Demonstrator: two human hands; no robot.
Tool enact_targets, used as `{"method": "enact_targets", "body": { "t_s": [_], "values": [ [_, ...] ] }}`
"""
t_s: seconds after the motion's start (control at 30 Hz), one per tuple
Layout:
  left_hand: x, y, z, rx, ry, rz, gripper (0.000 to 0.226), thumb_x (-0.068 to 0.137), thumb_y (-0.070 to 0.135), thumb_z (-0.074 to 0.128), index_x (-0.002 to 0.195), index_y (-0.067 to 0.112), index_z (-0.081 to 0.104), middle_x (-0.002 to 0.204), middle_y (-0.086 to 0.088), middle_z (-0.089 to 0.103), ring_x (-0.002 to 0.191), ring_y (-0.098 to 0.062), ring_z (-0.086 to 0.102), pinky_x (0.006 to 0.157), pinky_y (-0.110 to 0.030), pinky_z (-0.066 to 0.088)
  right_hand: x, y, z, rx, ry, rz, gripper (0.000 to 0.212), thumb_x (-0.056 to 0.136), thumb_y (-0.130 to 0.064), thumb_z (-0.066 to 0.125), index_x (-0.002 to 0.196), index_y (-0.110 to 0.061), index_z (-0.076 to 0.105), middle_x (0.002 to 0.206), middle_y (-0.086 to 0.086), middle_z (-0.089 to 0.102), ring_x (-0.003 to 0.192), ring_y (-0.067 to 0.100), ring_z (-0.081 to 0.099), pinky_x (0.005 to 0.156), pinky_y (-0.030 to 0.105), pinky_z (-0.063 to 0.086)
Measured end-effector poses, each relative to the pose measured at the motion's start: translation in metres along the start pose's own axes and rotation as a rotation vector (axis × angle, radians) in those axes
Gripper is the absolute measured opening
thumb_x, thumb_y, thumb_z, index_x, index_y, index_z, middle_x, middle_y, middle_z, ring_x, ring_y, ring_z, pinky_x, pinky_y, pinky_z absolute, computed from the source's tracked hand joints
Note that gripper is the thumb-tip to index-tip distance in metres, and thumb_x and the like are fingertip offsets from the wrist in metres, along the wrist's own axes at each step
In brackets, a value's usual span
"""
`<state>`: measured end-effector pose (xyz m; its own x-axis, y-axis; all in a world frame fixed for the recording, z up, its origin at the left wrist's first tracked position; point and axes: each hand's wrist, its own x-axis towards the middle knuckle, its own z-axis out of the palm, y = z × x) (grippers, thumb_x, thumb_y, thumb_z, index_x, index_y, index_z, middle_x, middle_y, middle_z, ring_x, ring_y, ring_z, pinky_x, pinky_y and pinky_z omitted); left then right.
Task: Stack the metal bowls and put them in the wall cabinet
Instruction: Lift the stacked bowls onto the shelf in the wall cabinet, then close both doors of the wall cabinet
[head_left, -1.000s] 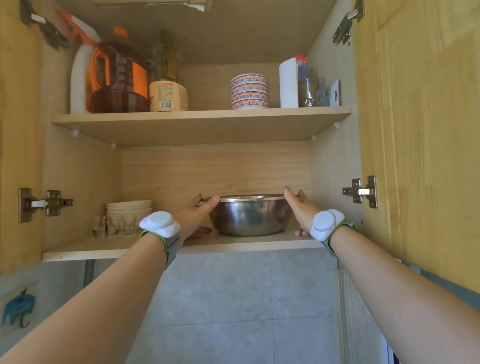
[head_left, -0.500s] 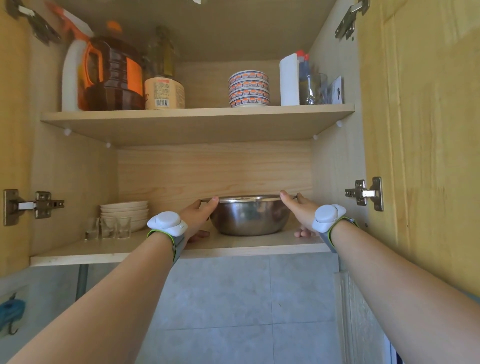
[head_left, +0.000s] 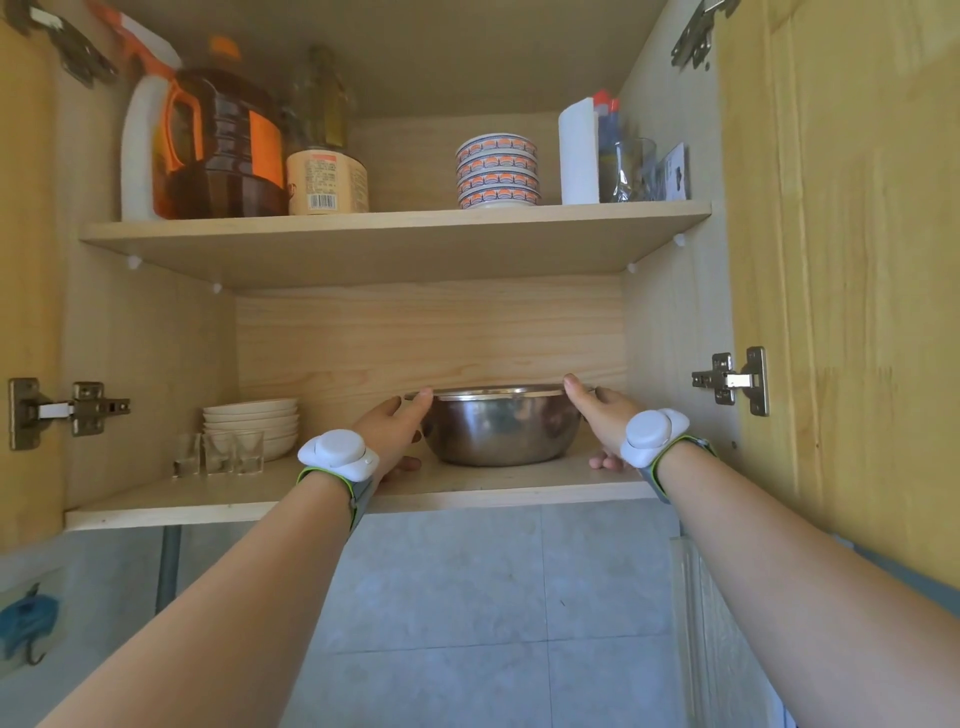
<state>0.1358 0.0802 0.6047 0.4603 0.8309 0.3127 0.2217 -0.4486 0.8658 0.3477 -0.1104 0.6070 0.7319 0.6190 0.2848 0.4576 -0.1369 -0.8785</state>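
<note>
A stainless metal bowl (head_left: 501, 431) sits upright on the lower shelf (head_left: 467, 491) of the open wall cabinet, right of centre. From below only its outer wall and rim show, so I cannot tell how many bowls are nested. My left hand (head_left: 395, 426) grips its left side, thumb on the rim and fingers low by the shelf. My right hand (head_left: 597, 410) holds the right side the same way. Both wrists carry white bands.
A stack of white plates (head_left: 252, 421) and three small glasses (head_left: 218, 452) stand at the shelf's left. The upper shelf (head_left: 395, 234) holds an oil jug (head_left: 223, 150), a jar, patterned bowls (head_left: 497, 171) and a glass. The open right door (head_left: 841, 260) hangs close beside my right arm.
Both hands stay on the bowl's sides. The bowl and hands sit slightly deeper on the shelf, and my view has shifted a little.
</note>
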Motion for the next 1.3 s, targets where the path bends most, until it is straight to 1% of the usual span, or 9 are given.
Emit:
{"method": "enact_targets", "body": {
  "t_s": [0.13,0.27,0.37,0.53,0.6,0.73,0.8,0.93,1.3],
  "values": [
    [-0.004,-0.007,-0.003,-0.005,0.087,0.020,0.070,0.084,0.073,0.049,0.138,0.029,0.056,0.098,0.008,0.074,0.058,-0.013,0.078,0.046,-0.020,0.043,-0.014,-0.001,-0.003,0.035,0.033,-0.026,0.055,0.089,-0.075,0.045,0.095,-0.023,0.061,0.109,0.007,0.059,0.074,0.028,0.065,0.032,0.014,0.042],
    [-0.013,-0.012,-0.003,0.043,0.101,0.063,0.048,0.090,0.057,0.058,0.124,0.022,0.063,0.097,0.000,0.078,0.075,-0.021,0.080,0.069,-0.034,0.059,-0.025,-0.003,-0.007,-0.088,0.121,-0.054,0.057,0.092,-0.070,0.043,0.088,-0.016,0.059,0.083,0.002,0.062,0.056,0.025,0.068,0.034,0.015,0.038],
    [-0.025,-0.017,-0.005,0.118,0.076,0.113,0.035,0.096,0.046,0.060,0.120,0.022,0.069,0.106,-0.003,0.078,0.096,-0.027,0.075,0.091,-0.042,0.060,-0.035,-0.004,-0.007,-0.138,0.117,-0.097,0.058,0.098,-0.058,0.043,0.083,-0.006,0.064,0.095,0.014,0.075,0.063,0.032,0.071,0.054,0.026,0.050],
    [-0.071,-0.016,-0.008,0.136,0.120,0.198,0.028,0.097,0.040,0.060,0.119,0.027,0.071,0.112,0.002,0.076,0.100,-0.022,0.068,0.078,-0.031,0.050,-0.063,-0.004,-0.003,-0.275,0.138,-0.208,0.046,0.101,-0.039,0.048,0.083,0.001,0.061,0.100,0.026,0.074,0.088,0.040,0.067,0.081,0.039,0.052],
    [-0.095,-0.015,-0.010,0.133,0.146,0.226,0.025,0.098,0.039,0.060,0.117,0.028,0.071,0.106,0.006,0.073,0.097,-0.019,0.065,0.074,-0.029,0.047,-0.075,-0.005,0.000,-0.236,0.105,-0.224,0.048,0.100,-0.035,0.050,0.097,0.009,0.066,0.109,0.026,0.074,0.100,0.043,0.067,0.089,0.042,0.053],
    [-0.136,-0.017,-0.024,0.155,0.209,0.276,0.016,0.099,0.037,0.060,0.112,0.033,0.069,0.090,0.020,0.062,0.082,0.000,0.057,0.060,-0.015,0.039,-0.101,-0.012,0.014,-0.141,0.071,-0.289,0.032,0.097,-0.034,0.056,0.092,-0.008,0.073,0.100,0.012,0.078,0.098,0.036,0.069,0.076,0.036,0.049],
    [-0.158,-0.017,-0.039,0.155,0.226,0.277,0.011,0.100,0.036,0.060,0.109,0.036,0.066,0.092,0.015,0.065,0.083,-0.003,0.059,0.056,-0.009,0.039,-0.117,-0.019,0.023,-0.131,0.049,-0.337,0.024,0.094,-0.034,0.059,0.082,-0.017,0.072,0.093,0.005,0.078,0.093,0.031,0.070,0.073,0.033,0.050],
    [-0.200,-0.017,-0.078,0.145,0.284,0.257,0.013,0.099,0.035,0.060,0.109,0.033,0.068,0.099,0.007,0.069,0.096,-0.017,0.066,0.064,-0.024,0.049,-0.146,-0.037,0.043,-0.091,-0.040,-0.397,0.027,0.091,-0.035,0.060,0.086,-0.013,0.074,0.091,0.008,0.078,0.091,0.032,0.072,0.084,0.042,0.059],
    [-0.289,-0.020,-0.174,0.277,0.536,0.225,0.007,0.095,0.039,0.063,0.090,0.042,0.067,0.093,0.018,0.070,0.082,-0.001,0.064,0.063,-0.025,0.047,-0.220,-0.106,0.097,-0.077,-0.213,-0.585,0.018,0.090,-0.037,0.060,0.080,-0.026,0.069,0.070,-0.010,0.065,0.075,0.018,0.061,0.062,0.027,0.042]
  ]
}}
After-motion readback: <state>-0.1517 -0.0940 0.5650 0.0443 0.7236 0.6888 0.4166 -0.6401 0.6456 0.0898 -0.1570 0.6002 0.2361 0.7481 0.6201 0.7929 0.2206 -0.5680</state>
